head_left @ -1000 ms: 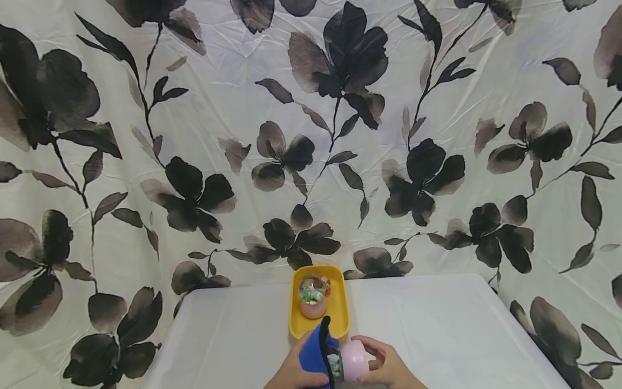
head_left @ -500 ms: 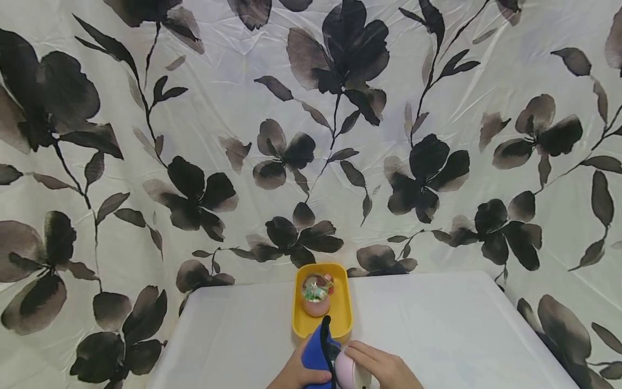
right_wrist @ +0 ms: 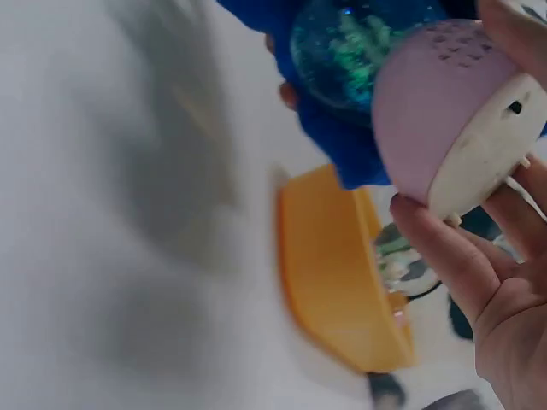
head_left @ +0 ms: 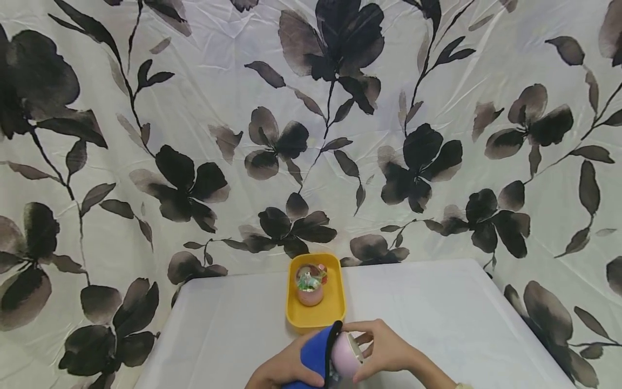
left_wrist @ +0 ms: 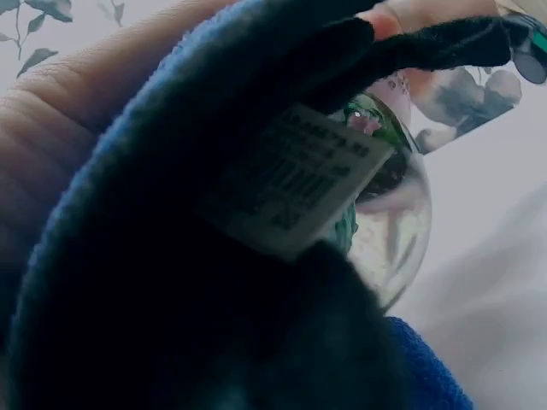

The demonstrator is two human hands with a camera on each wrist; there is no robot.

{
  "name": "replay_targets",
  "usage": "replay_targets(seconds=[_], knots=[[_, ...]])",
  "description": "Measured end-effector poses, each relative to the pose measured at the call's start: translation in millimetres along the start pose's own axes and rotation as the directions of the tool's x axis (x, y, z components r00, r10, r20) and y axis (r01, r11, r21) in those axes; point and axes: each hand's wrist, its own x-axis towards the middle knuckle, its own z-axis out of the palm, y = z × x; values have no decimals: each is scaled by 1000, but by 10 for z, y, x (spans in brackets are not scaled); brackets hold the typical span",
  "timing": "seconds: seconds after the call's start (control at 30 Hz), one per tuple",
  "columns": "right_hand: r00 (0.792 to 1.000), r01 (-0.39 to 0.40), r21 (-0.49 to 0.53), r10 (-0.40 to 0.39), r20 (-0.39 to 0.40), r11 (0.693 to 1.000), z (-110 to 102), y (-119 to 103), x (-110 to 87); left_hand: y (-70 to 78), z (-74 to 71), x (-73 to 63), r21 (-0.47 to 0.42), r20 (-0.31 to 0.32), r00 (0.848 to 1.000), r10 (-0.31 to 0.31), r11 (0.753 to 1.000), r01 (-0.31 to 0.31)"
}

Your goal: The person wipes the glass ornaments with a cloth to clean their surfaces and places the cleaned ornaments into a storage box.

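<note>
My left hand (head_left: 286,363) grips a blue cloth (head_left: 315,348) with black edging, its thumb lying across the front. In the left wrist view, the cloth's dark inner side with a white printed label (left_wrist: 299,184) fills much of the frame. My right hand (head_left: 389,351) holds a snow globe by its pink base (head_left: 346,356), fingers and thumb spread around the rim. The base's pale underside (right_wrist: 483,158) is tilted toward the right palm. In the right wrist view, the clear dome (right_wrist: 342,60) with green bits inside lies against the blue cloth.
Beyond the hands, a yellow tray (head_left: 331,308) sits on the white table (head_left: 427,313). It holds a second snow globe (head_left: 310,286) with a pink base and a small reddish piece beside it. A floral curtain (head_left: 355,178) hangs behind the table.
My right hand has turned the snow globe against the cloth and shifted its fingers around the base. The left hand keeps its hold on the cloth. The head view has tipped slightly.
</note>
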Motion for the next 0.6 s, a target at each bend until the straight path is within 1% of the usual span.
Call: replay_targets(seconds=[0.03,0.07,0.13,0.17,0.2,0.27,0.3,0.33,0.4,0.43,0.47,0.5,0.53,0.57,0.6], knots=[[1000,-23,74,24,-17,997,19,59,-15,-3,5,-18,1,-21,1000,2,1000,-2],[998,-43,151,48,-34,988,44,118,-34,-7,10,-33,0,-48,999,0,1000,0],[993,-64,295,90,-75,953,111,217,-64,-5,18,-50,11,-111,994,0,1000,1],[988,-68,347,111,-105,935,151,253,-84,4,18,-50,13,-139,990,3,1000,-1],[981,-70,400,136,-139,914,199,282,-104,11,18,-50,19,-169,986,9,1000,-6],[954,-73,466,198,-225,882,327,314,-156,22,34,-41,34,-226,974,26,999,-19],[932,-81,486,239,-271,870,397,315,-177,26,44,-32,44,-252,967,40,999,-30],[903,-93,498,283,-322,862,469,303,-193,31,54,-21,47,-277,959,57,998,-46],[840,-101,498,342,-421,861,608,262,-203,33,73,6,58,-334,939,85,996,-69],[807,-103,492,362,-467,864,671,232,-199,30,86,21,59,-363,927,98,995,-82],[777,-98,474,365,-512,875,727,200,-191,23,101,35,62,-392,914,109,994,-92],[747,-111,450,373,-551,886,775,156,-183,13,116,52,59,-416,902,120,993,-104],[725,-122,410,363,-585,904,811,113,-174,0,132,67,61,-438,890,128,992,-113],[717,-132,345,330,-614,929,836,73,-169,-16,148,80,58,-455,881,130,992,-116],[719,-144,265,285,-634,953,847,39,-168,-34,161,88,54,-464,875,135,991,-124]])
